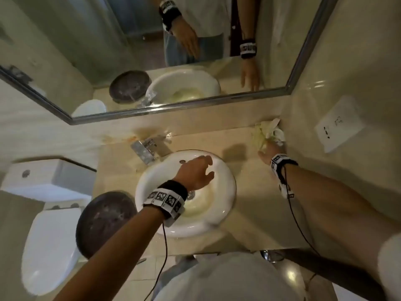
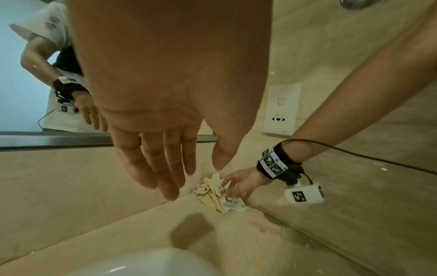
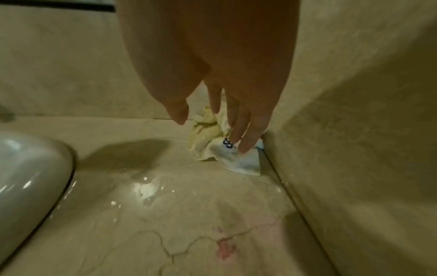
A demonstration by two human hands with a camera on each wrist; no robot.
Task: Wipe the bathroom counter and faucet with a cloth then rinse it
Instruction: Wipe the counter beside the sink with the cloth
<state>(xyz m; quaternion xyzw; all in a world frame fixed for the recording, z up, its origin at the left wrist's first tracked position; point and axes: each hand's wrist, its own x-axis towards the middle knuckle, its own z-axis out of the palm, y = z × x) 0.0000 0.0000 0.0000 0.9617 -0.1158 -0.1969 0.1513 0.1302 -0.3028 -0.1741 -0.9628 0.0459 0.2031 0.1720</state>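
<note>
We see the beige bench [image 1: 236, 170] carrying the white basin [image 1: 225, 181]. Our left hand [image 1: 195, 172] hovers over it, fingers straight. Our right hand [image 1: 265, 154] reaches out, straight fingers [image 3: 246, 143] touching the crumpled cloth [image 3: 208, 142] in the far right corner; no clear long axis.

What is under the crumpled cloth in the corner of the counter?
The cloth lies on the beige stone counter, bunched into the corner where two walls meet. The right hand reaches it with fingertips on its white part. Whatever sits beneath its folds is covered.
</note>
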